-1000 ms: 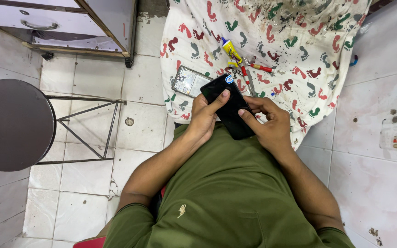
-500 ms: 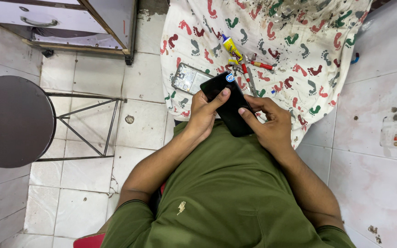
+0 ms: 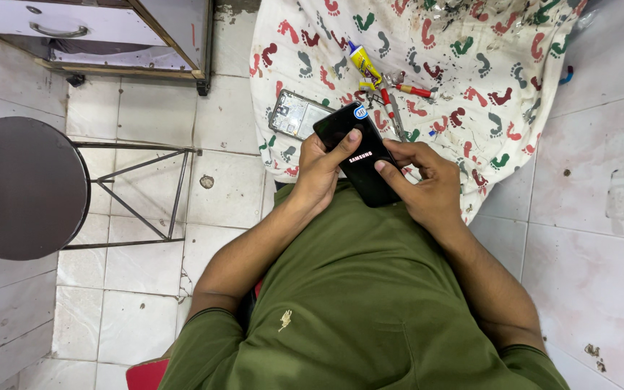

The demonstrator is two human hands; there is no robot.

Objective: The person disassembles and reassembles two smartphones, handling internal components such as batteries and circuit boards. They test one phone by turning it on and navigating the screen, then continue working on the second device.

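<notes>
both the left hand (image 3: 319, 170) and right hand (image 3: 427, 189) grip a black phone (image 3: 359, 153) above the footprint-patterned cloth (image 3: 471, 65)

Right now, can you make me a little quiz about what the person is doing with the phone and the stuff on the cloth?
1. True or false: both hands hold the black phone.
2. What lies on the patterned cloth just beside the phone? A) an opened phone frame B) a cup C) a book
3. Fill in: the round stool stands on the person's ____ side.

Key
1. True: the left hand and right hand both grip it, back cover up.
2. A: the opened phone frame; a yellow tube and red-handled tools lie farther up.
3. Left.
</notes>
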